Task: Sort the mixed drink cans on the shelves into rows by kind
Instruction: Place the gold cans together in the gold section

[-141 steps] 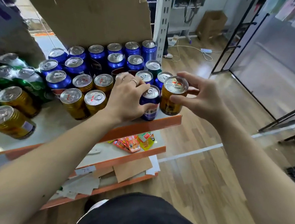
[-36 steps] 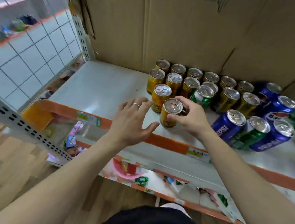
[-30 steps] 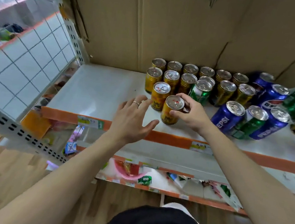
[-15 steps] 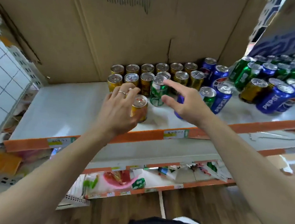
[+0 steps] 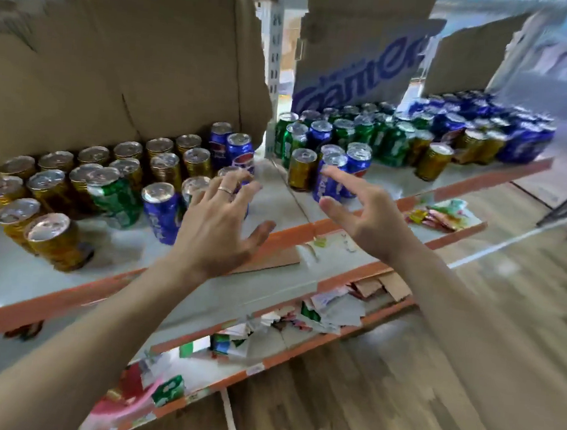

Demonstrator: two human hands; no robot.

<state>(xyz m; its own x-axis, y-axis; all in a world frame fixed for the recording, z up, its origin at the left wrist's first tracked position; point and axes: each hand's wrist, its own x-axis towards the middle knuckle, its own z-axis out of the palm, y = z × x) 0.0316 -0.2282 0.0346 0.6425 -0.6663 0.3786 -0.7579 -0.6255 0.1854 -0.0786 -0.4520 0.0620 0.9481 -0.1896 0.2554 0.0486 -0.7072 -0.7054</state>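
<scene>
Gold cans (image 5: 53,193) stand in rows at the left of the white shelf (image 5: 5,281). A green can (image 5: 114,198) and a blue can (image 5: 160,212) stand among them. More green cans (image 5: 366,133), blue cans (image 5: 519,131) and a gold can (image 5: 301,168) crowd the shelf section to the right. My left hand (image 5: 220,223) hovers open over the shelf front, fingers spread, next to the blue can. My right hand (image 5: 367,214) is open too, its fingers near a blue can (image 5: 329,177), touching nothing that I can see.
Torn cardboard (image 5: 124,66) backs the shelf, and a grey upright post (image 5: 274,61) divides the two sections. Lower orange-edged shelves (image 5: 267,318) hold scattered snack packets and paper. Wooden floor lies to the right.
My left hand has let go of the gold can and both hands have moved right along the shelf. The view has swung right, showing the second shelf section.
</scene>
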